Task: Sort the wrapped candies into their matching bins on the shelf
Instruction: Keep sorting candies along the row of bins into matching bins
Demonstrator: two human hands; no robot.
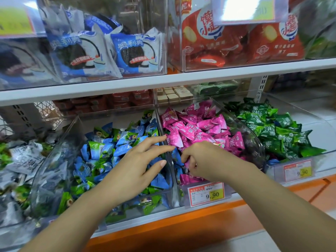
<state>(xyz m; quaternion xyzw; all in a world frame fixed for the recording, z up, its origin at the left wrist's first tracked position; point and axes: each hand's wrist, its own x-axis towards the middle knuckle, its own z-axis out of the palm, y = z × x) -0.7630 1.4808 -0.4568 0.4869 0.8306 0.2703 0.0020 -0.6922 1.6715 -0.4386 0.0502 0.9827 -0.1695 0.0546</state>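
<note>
At the far left lie grey and white candies (23, 160), their foil crinkled and shiny. Next to them stands a clear plastic bin (54, 160) with a curved, hard wall. It is filled with small pillow-shaped blue and green candies (101, 150), and the wrapper ends are cut in zigzag.

My left hand (138, 166) lies palm down over the right part of this heap. Its fingers are straight and spread and hold nothing. The index and middle fingertips reach the clear divider (171, 179) that separates this bin from the next one. Whether the palm presses on the wrappers I cannot tell.

The pink bin (254, 142) holds pink candies (200, 124), glossy, of the same pillow shape, with white print. At its front, just beside the divider, several blue candies (177, 157) lie among the pink ones.

My right hand (205, 160) is there, knuckles up, the fingers curled down into the wrappers. The fingertips are hidden between pink and blue foil, so I cannot tell if they pinch a piece, or which one.

Below this hand a price tag (206, 194) in red, white and yellow sits on the front of the shelf, above its orange edge (181, 228). Further right is a heap of dark green candies (272, 130) with a second tag (298, 170). On the shelf above, blue cookie packs (134, 51) and red packs (209, 39) stand behind clear fronts.
</note>
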